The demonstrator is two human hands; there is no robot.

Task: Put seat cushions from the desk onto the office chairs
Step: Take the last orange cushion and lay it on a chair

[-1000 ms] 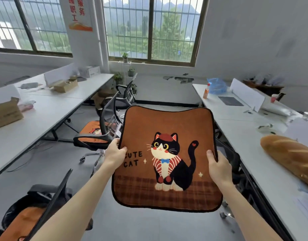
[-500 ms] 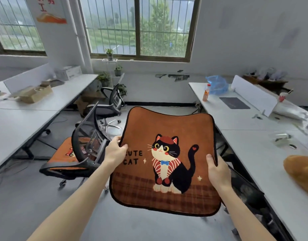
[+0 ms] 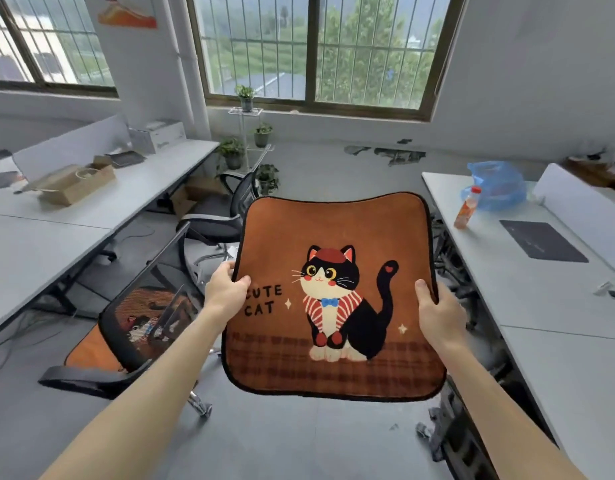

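A brown seat cushion (image 3: 334, 220) with a black cat and the words "CUTE CAT" is held flat in the air in front of me. My left hand (image 3: 226, 289) grips its left edge and my right hand (image 3: 437, 313) grips its right edge. At lower left stands a black mesh office chair (image 3: 139, 320) with an orange cushion (image 3: 87, 351) lying on its seat. Farther back is a second black office chair (image 3: 226, 216) with a bare seat. Under the held cushion at the right, dark chair parts (image 3: 451, 441) show, mostly hidden.
White desks run along the left (image 3: 39, 251) and the right (image 3: 559, 323), with a grey floor aisle between them. The left desk holds a cardboard box (image 3: 74, 183). The right desk holds an orange bottle (image 3: 467, 207), a blue bag (image 3: 496, 183) and a dark mat (image 3: 541, 240). Potted plants (image 3: 233, 152) stand under the window.
The view has moved forward along the aisle. The chair with the orange cushion has slid nearer at lower left, and the bread loaf on the right desk has left the view. Both hands keep their hold.
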